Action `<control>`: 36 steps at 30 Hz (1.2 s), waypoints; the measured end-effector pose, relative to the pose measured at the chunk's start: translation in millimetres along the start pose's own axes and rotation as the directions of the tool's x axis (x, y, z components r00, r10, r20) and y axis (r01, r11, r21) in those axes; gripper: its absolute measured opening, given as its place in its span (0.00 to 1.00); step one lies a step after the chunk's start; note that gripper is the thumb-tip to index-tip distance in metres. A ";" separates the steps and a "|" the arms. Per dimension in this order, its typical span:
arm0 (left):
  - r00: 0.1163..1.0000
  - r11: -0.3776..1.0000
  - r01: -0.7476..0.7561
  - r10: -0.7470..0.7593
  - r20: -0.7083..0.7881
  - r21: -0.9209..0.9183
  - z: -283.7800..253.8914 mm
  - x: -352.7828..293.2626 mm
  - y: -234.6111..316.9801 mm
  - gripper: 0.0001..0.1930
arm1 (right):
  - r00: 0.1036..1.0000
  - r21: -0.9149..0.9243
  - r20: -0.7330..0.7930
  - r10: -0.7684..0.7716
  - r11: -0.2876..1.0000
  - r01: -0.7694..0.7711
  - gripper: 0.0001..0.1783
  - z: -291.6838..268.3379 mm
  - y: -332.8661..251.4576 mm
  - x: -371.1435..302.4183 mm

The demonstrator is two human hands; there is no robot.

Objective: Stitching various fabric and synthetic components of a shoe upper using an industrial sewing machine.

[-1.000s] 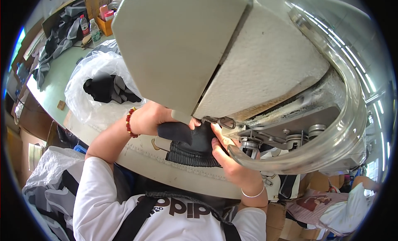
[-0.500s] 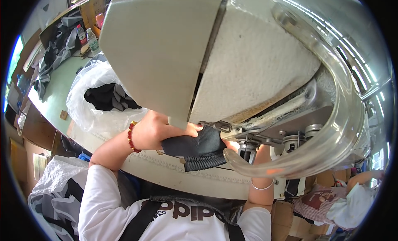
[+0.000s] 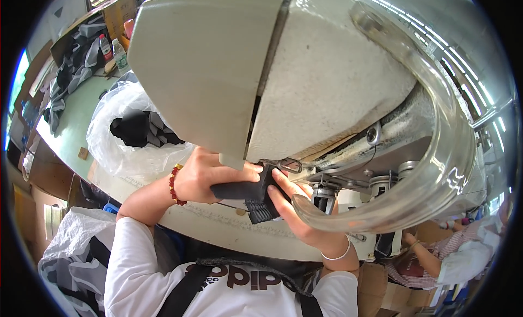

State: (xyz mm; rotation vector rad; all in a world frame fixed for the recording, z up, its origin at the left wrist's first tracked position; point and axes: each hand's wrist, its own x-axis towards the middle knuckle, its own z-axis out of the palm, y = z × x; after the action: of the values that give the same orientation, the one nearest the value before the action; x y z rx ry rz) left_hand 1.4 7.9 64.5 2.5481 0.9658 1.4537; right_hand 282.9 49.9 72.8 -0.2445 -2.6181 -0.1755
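Note:
A dark fabric piece (image 3: 235, 190) with a gathered, ribbed end (image 3: 261, 210) lies under the head of a pale sewing machine (image 3: 207, 66). My left hand (image 3: 204, 175), with a red beaded bracelet at the wrist, grips the piece from the left, its fingertips on top near the needle area. From the right, my right hand (image 3: 297, 208) holds the folded edge, two fingers laid on the cloth; a pale bangle circles that wrist. Right beside those fingers is the metal presser part (image 3: 289, 164). The machine head and a curved clear guard (image 3: 381, 216) cover part of the work.
A clear plastic bag (image 3: 103, 140) with black and grey cloth stands on the left of the table. Bottles (image 3: 120, 55) and heaped cloth (image 3: 76, 66) lie farther back. A white sack (image 3: 81, 235) with cloth is at lower left. Another person's arm (image 3: 427, 257) shows at right.
My right hand has come from behind the machine parts onto the fabric's right side. The fabric is now folded, its ribbed end turned. My left hand keeps its hold. The person at right has moved.

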 end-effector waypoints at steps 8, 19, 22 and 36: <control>0.958 0.947 0.275 -0.284 -0.031 -0.168 -1.1 -4.2 19.2 0.18 | 0.987 -0.208 -0.156 -0.045 0.978 0.011 0.21 7.9 -1.6 2.4; 0.988 0.993 -0.001 -0.017 0.150 0.119 -2.8 -7.7 26.5 0.27 | 0.992 -0.416 -0.085 -0.088 0.908 0.045 0.22 7.4 -2.7 0.1; 0.985 0.996 -0.013 -0.001 0.171 0.083 -5.9 -8.1 20.7 0.29 | 0.995 -0.336 -0.029 -0.100 0.938 0.085 0.13 12.0 0.7 -2.3; 0.999 0.994 -0.029 0.025 0.043 0.106 8.8 -8.6 -2.0 0.23 | 0.939 0.314 0.082 0.333 0.886 -0.342 0.18 40.6 6.5 -20.3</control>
State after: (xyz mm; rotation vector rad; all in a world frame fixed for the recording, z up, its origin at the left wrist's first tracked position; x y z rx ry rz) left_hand 4.3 7.0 52.4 2.6642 1.0344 1.3863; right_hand 282.6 60.3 28.2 -0.5811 -2.5295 0.3790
